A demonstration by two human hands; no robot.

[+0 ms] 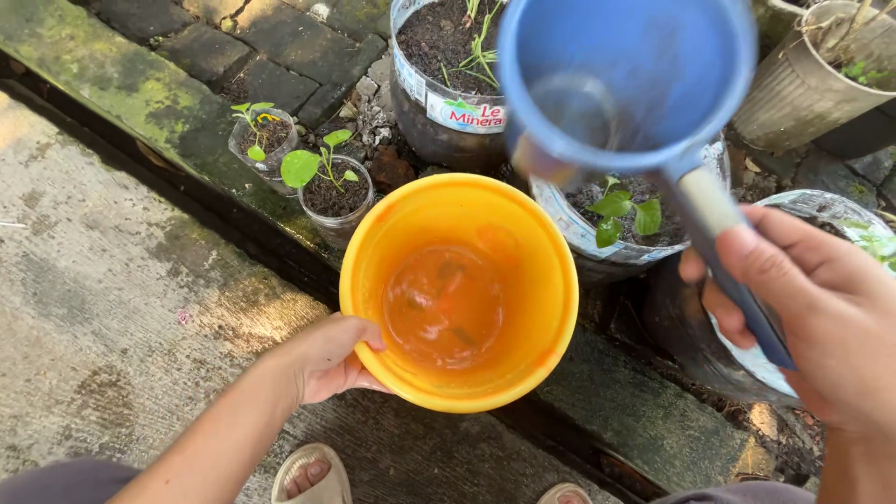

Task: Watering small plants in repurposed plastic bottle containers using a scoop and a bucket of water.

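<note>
Mid-watering, by the look of it: orange bucket (458, 291) on the concrete floor beside the mossy kerb, rim pinched by left hand (329, 358) — blue dipper (623, 79) raised over seedling pots, handle wrapped by right hand (821, 313). Next, likely: steady tipping.

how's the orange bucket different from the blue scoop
The bucket is orange and handleless; the scoop is blue with a long handle. The bucket is wider. The left hand grips the bucket's rim; the right hand holds the scoop's handle, raising it above the plants. The bucket holds a little water; the scoop's contents are blurred. Both are round, open plastic vessels.
</note>
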